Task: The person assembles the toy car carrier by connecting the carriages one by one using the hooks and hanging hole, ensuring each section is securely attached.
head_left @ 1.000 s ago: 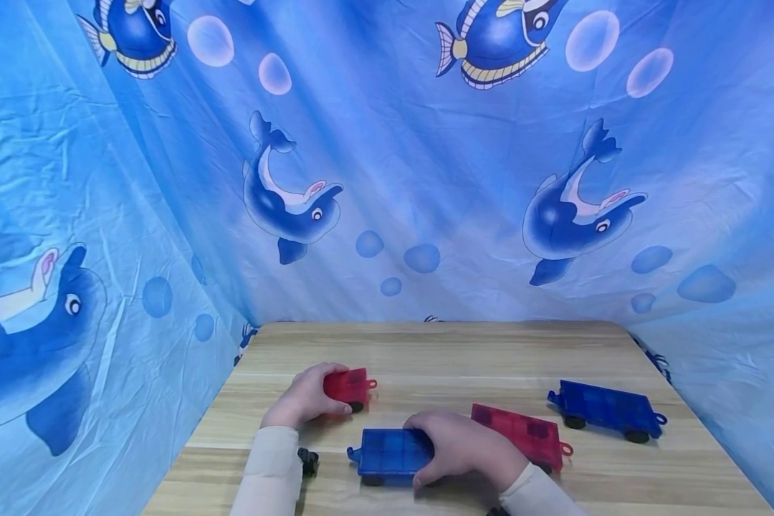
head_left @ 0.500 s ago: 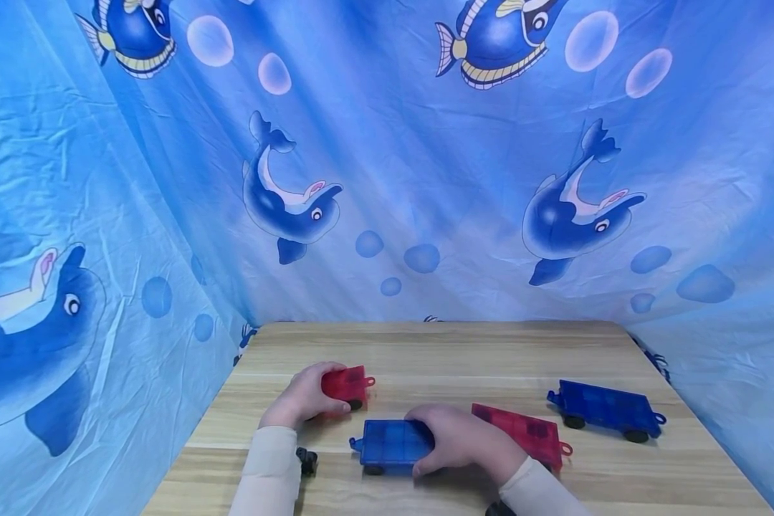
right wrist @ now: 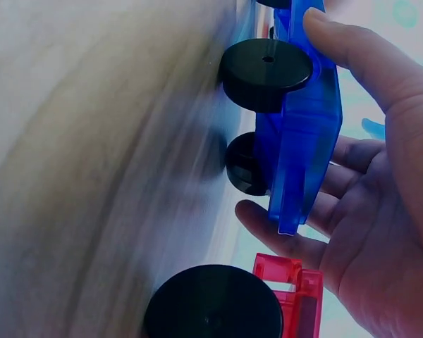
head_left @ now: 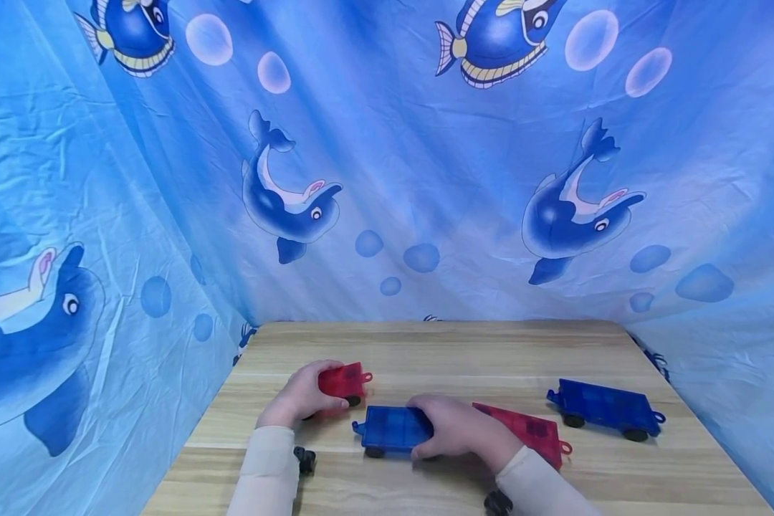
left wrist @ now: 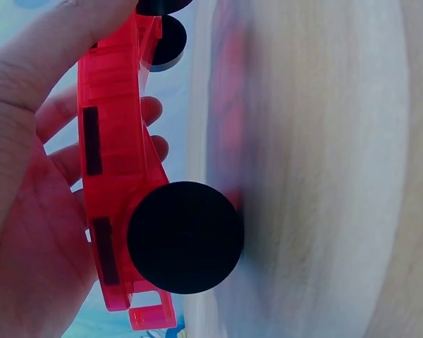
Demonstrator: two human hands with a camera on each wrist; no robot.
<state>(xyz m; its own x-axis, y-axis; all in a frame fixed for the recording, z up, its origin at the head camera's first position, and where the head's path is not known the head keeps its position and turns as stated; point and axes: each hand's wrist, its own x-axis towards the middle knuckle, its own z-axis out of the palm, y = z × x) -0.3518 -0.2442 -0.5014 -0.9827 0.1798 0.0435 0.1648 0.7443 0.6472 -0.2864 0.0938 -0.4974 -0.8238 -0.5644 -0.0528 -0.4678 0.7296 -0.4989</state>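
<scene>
In the head view, my left hand (head_left: 303,393) grips a translucent red toy train car (head_left: 343,381) with a ring at its right end. The left wrist view shows the thumb along one side of this red car (left wrist: 113,141), fingertips on the other, and black wheels beside the wood. My right hand (head_left: 454,430) holds a blue toy train car (head_left: 393,430) by its right end, thumb and fingers on opposite sides. Its left hook lies nearer me than the red ring, apart from it. In the right wrist view, the wheels of the blue car (right wrist: 303,141) face the table.
Behind my right hand lies another red car (head_left: 535,433), partly hidden. A second blue car (head_left: 603,408) stands farther right. All are on a wooden table (head_left: 438,351), with a blue sea-print curtain (head_left: 387,179) around it. Small black devices (head_left: 306,460) sit at both wrists.
My right hand has moved the blue car away from me, toward the back of the table. The held red car has shifted slightly back and left. The other two cars have stayed put.
</scene>
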